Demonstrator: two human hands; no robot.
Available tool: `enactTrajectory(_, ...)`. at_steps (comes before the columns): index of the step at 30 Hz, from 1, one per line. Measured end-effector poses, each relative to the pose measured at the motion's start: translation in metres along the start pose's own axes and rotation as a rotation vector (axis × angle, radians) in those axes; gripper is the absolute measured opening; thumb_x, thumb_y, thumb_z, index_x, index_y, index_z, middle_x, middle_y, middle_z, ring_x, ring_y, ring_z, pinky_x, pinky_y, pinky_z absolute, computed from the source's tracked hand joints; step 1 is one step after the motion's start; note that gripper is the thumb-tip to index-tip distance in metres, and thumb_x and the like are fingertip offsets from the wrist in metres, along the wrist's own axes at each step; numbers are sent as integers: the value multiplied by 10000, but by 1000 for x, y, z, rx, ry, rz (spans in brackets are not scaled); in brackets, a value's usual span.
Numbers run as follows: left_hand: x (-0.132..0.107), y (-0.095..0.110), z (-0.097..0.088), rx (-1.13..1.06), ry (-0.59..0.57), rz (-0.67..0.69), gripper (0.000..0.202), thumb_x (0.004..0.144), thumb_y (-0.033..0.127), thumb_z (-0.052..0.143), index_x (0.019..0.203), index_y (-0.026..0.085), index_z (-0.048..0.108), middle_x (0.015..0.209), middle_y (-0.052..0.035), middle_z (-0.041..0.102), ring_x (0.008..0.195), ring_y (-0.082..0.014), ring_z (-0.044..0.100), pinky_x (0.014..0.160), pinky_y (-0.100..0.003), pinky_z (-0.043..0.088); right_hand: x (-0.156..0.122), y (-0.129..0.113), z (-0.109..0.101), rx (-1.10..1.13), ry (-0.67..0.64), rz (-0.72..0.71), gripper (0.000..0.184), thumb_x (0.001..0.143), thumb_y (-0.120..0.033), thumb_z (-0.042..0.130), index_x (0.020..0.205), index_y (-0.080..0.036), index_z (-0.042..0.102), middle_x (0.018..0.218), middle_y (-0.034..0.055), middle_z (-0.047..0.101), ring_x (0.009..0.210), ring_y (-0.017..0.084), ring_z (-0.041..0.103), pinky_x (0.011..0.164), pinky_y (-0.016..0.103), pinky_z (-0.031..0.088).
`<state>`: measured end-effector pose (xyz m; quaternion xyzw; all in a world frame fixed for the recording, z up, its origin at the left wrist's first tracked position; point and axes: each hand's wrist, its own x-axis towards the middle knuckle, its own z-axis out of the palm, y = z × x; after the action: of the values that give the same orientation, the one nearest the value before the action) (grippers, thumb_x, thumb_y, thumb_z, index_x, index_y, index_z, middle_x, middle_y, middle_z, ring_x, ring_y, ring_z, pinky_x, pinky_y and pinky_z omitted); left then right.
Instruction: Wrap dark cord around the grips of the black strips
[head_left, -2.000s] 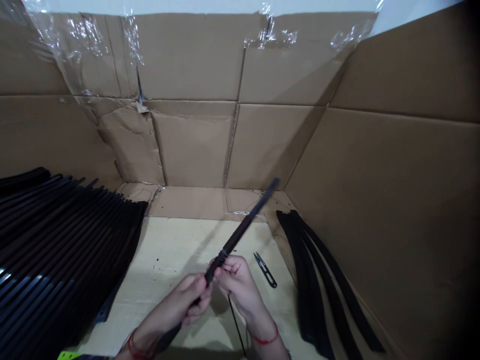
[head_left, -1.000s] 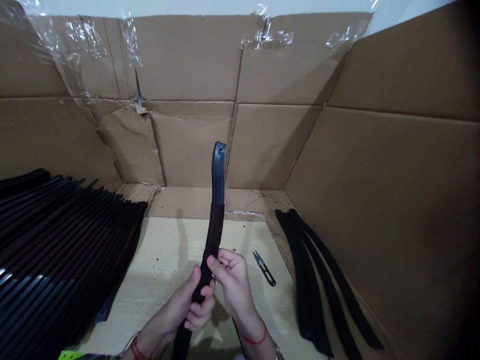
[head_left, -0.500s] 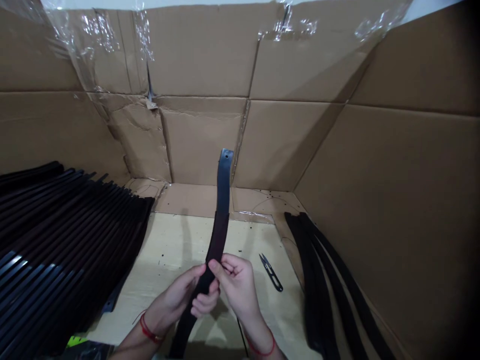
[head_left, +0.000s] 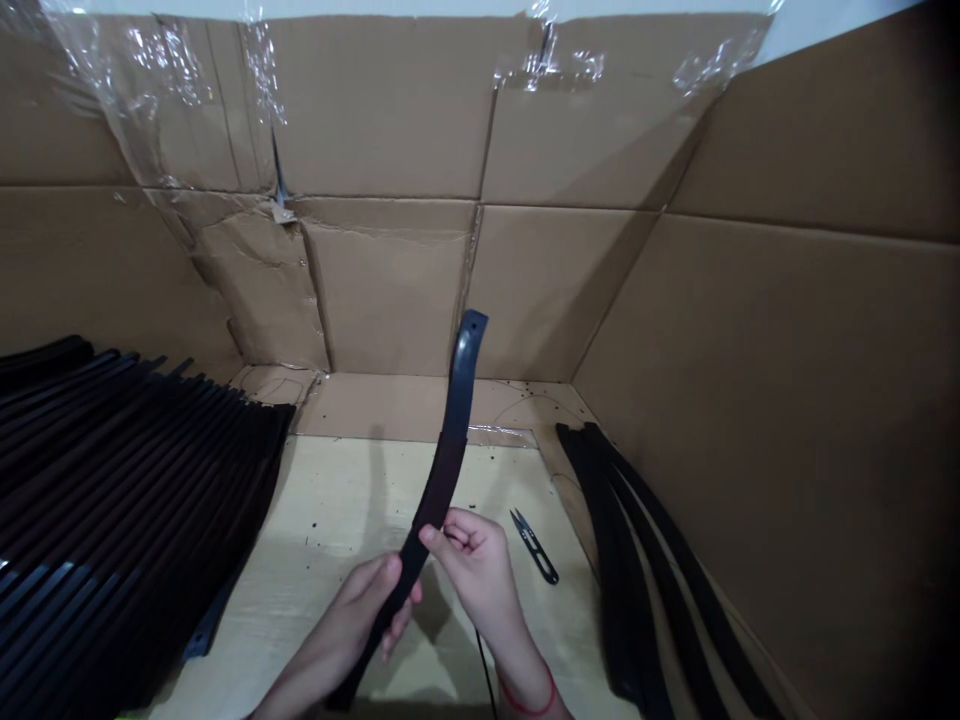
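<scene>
Both my hands hold a long, curved black strip (head_left: 444, 470), which rises from them towards the back wall. Its upper end is a blue-black tip with a small hole, and a dark brown stretch lies below that. My left hand (head_left: 349, 612) grips the lower part of the strip. My right hand (head_left: 472, 570) pinches it just above, between thumb and fingers. The strip's bottom end reaches down past my left hand. Small black thread snips (head_left: 535, 547) lie on the board to the right of my right hand, not touched.
A large stack of similar black strips (head_left: 127, 470) lies along the left side. A smaller fan of black strips (head_left: 637, 590) lies at the right. Both rest around a pale wooden board (head_left: 337, 500), and taped cardboard walls (head_left: 390, 290) stand behind and beside it.
The strip has swung from a straight diagonal to a curved, nearly upright pose, with its tip leaning right. My hands have shifted their grip slightly along it.
</scene>
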<state>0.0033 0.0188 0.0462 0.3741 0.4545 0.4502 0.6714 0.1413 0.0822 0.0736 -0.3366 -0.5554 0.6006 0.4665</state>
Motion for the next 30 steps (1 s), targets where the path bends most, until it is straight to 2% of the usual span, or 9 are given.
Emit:
enactTrajectory(3, -9, 3, -6, 89, 53, 18, 553, 864, 671, 447, 779, 138, 567, 490, 26, 505, 389, -75, 408, 407, -191, 319, -5, 2, -5, 115, -164, 77, 373, 781, -501, 717, 747, -130, 691, 516, -58, 397, 456, 62, 245, 425, 213, 172)
enactTrajectory(6, -7, 0, -12, 6, -130, -78, 595, 847, 721, 396, 721, 160, 551, 383, 48, 435, 292, -77, 328, 314, -191, 241, -11, 6, -4, 245, -206, 125, 393, 761, -503, 744, 916, -142, 728, 507, -86, 338, 439, 45, 154, 413, 208, 110)
enactTrajectory(9, 3, -2, -13, -2, -317, -107, 675, 817, 793, 287, 660, 180, 521, 331, 62, 352, 254, -93, 279, 288, -219, 212, -12, 8, 1, 276, -231, 120, 476, 694, -534, 784, 949, -135, 739, 531, -54, 453, 427, 49, 238, 405, 199, 187)
enactTrajectory(14, 6, 2, -3, 393, 182, 290, 470, 838, 646, 521, 822, 177, 552, 704, -8, 564, 622, -124, 483, 561, -217, 364, -2, 10, 8, 136, 95, -35, 380, 706, -464, 796, 866, -130, 712, 599, 10, 596, 544, 125, 484, 520, 235, 395)
enactTrajectory(16, 5, -1, -4, 348, 164, 222, 500, 808, 689, 519, 797, 189, 517, 665, 18, 491, 583, -111, 413, 522, -216, 312, 0, 11, 8, 133, 47, -7, 382, 707, -489, 782, 810, -131, 697, 525, -29, 513, 471, 98, 401, 455, 220, 336)
enactTrajectory(20, 13, -7, -13, 119, -160, -92, 655, 763, 840, 312, 760, 202, 463, 512, 85, 309, 426, -83, 227, 420, -221, 203, -1, 17, 8, 112, 12, 33, 402, 747, -504, 739, 621, -151, 594, 472, -66, 400, 425, 66, 260, 406, 212, 221)
enactTrajectory(23, 22, -4, -13, 292, 115, 138, 601, 779, 780, 433, 752, 184, 496, 531, 46, 430, 474, -100, 373, 467, -221, 284, 1, 20, 8, 83, 134, -37, 399, 737, -504, 749, 626, -152, 596, 526, -35, 479, 489, 93, 364, 454, 218, 291)
enactTrajectory(25, 22, 0, -9, 332, 234, 175, 555, 819, 730, 443, 709, 186, 480, 519, 43, 439, 458, -96, 377, 450, -218, 281, 3, 22, 5, 94, 63, -7, 409, 700, -533, 765, 737, -135, 675, 555, -23, 520, 472, 88, 358, 438, 216, 287)
enactTrajectory(30, 16, 1, -1, 136, -83, -96, 595, 855, 750, 280, 763, 196, 477, 491, 80, 355, 375, -71, 232, 363, -207, 176, 7, 28, 0, 103, 1, 15, 418, 663, -538, 789, 736, -140, 685, 579, -3, 574, 483, 104, 438, 452, 220, 355)
